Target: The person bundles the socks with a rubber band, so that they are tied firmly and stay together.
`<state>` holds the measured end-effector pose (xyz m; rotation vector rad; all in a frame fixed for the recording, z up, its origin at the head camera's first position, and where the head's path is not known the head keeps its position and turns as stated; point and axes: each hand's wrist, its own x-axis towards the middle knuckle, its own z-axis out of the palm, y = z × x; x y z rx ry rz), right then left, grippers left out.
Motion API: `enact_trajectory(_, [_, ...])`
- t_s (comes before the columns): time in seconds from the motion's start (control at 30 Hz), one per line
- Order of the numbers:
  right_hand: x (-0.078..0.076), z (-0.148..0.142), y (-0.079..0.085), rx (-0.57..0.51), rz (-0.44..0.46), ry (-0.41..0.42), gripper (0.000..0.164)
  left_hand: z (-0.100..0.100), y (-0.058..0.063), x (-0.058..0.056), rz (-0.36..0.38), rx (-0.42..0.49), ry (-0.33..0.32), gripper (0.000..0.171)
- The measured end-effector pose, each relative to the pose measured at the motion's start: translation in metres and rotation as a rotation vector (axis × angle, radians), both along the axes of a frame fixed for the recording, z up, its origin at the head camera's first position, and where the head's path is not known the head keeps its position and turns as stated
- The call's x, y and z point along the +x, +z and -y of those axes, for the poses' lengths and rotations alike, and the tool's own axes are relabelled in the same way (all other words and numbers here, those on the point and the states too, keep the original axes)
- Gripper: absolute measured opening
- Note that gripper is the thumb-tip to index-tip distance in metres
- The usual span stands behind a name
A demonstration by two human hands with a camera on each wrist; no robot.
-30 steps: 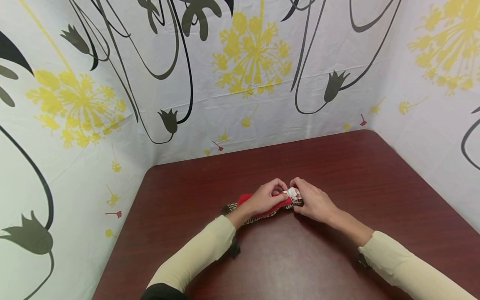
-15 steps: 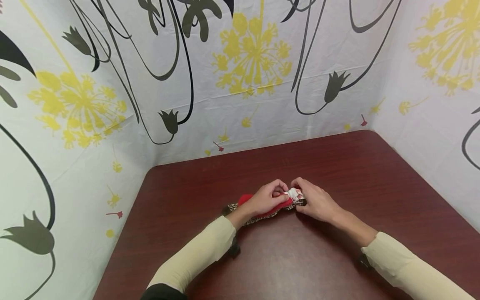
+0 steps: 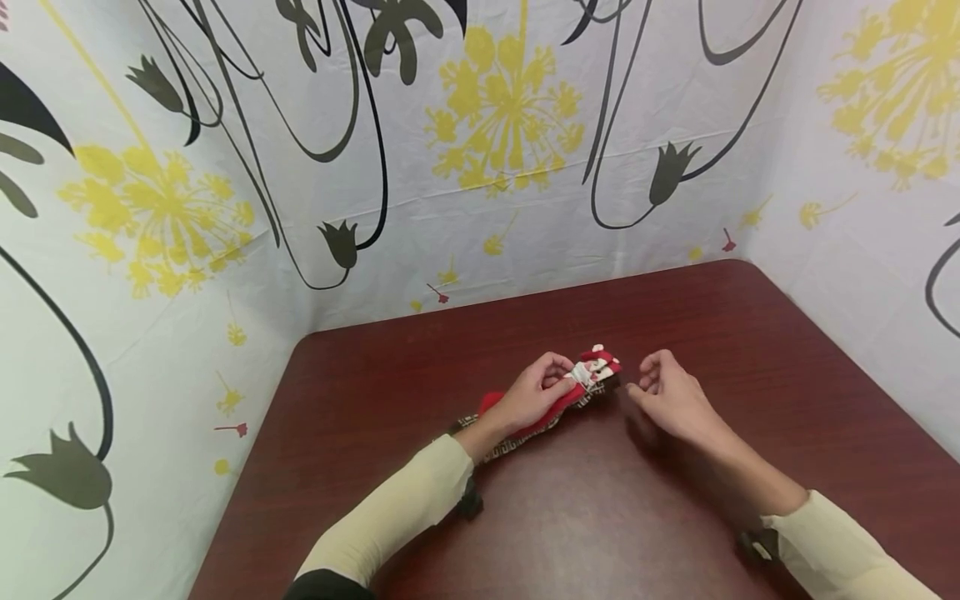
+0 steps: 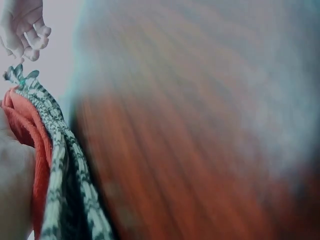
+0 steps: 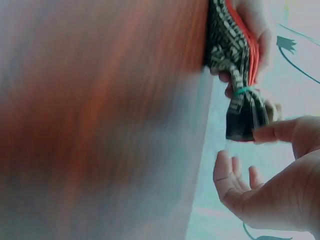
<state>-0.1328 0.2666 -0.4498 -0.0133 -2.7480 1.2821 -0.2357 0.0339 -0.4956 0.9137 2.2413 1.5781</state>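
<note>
A long, gathered cloth bundle [image 3: 517, 442], dark and pale patterned with red fabric in it, lies at mid-table. My left hand [image 3: 528, 396] grips it near its far right end, with thumb and fingers around it. Past that grip, a red and white tip [image 3: 600, 360] sticks out. In the right wrist view, a teal band [image 5: 245, 90] circles the bundle close to its end. My right hand [image 3: 675, 400] is a little to the right of the tip in the head view, apart from it, fingers loosely bent and holding nothing. The left forearm hides part of the bundle.
The dark red-brown table [image 3: 390, 367] spreads under both hands. Printed white cloth walls [image 3: 555, 233] with yellow and grey flowers stand along its back and sides. Dark wrist devices [image 3: 759, 546] sit under the sleeves.
My right hand has let go of the bundle's end and moved right, bringing the red and white tip into view. My left hand keeps its grip in nearly the same place.
</note>
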Motion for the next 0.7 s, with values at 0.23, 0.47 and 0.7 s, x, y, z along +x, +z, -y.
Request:
enact_trajectory(0.23, [0.009,0.011,-0.009,-0.516,0.206,0.173,0.03,-0.003,-0.002,0.003,-0.02,0.051,0.04,0.023])
enact_trajectory(0.47, [0.011,0.023,-0.019,-0.764,0.217,0.212,0.045,-0.001,0.003,0.006,-0.006,0.036,0.071,0.026])
enact_trajectory(0.7, [0.013,0.033,-0.024,-0.922,0.176,0.169,0.047,0.001,0.009,0.006,0.015,0.029,0.074,0.027])
